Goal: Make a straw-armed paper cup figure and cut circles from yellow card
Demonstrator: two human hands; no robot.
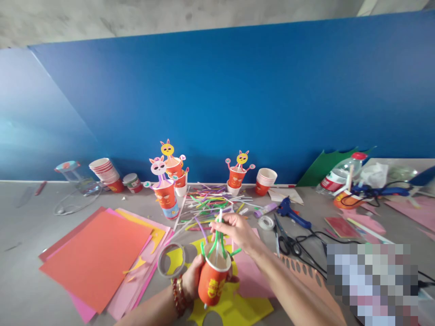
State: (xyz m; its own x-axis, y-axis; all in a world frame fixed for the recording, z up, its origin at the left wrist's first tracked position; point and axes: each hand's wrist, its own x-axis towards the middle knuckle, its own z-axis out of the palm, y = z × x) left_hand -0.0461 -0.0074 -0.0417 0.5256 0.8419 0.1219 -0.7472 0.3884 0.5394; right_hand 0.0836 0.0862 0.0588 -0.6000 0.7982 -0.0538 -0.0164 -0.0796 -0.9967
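Observation:
My left hand [194, 274] is wrapped round an orange paper cup [212, 283] with yellow print, tilted slightly toward me. Out of the cup's open top rise bent green straws [216, 246], their ends sticking out on both sides over the rim. A white straw [220, 214] stands up in the middle. Above the cup, the fingers of my right hand [236, 228] pinch this white straw near its upper part. A small pale tip pokes out beneath the cup's bottom. Some of my left fingers are hidden behind the cup.
Several cup figures [165, 192] stand at the back, beside loose coloured straws [214, 199]. Orange paper sheets [98, 253] lie left and a tape roll [171, 260] is near my left hand. Scissors [288, 244], a blue glue gun [292, 213] and its cable lie right.

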